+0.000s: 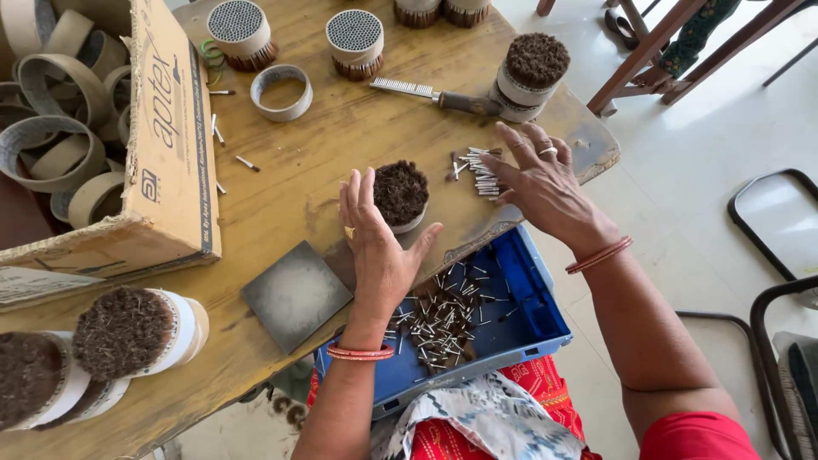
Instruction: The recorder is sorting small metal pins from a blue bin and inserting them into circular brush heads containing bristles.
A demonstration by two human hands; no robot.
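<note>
Bristle-filled ring (400, 194) sits upright near the middle of the wooden table (341, 145), dark fibres facing up, its pale band just showing at the lower edge. The left hand (377, 243) lies flat and unclenched beside it, fingers straight, thumb spread toward the ring's base, touching or nearly touching it; it grips nothing. The right hand (538, 183) hovers spread and empty over a small heap of metal pins (479, 173) lying just right of the ring, fingertips nearest them.

A blue tray (528, 298) at the table's edge, over the person's lap, holds many more loose pins. A grey square pad (296, 295) lies left of the tray, and a cardboard box (162, 145) of empty paper rings stands farther left. A metal comb (426, 92) with a dark handle lies beyond, beside another filled ring (530, 72).

To work well here, the left hand should steady the ring by its band rather than pressing the fibres, so the bundle stays square. The right hand does best picking one pin cleanly from the aligned heap, not scattering it toward the table's chipped edge.
</note>
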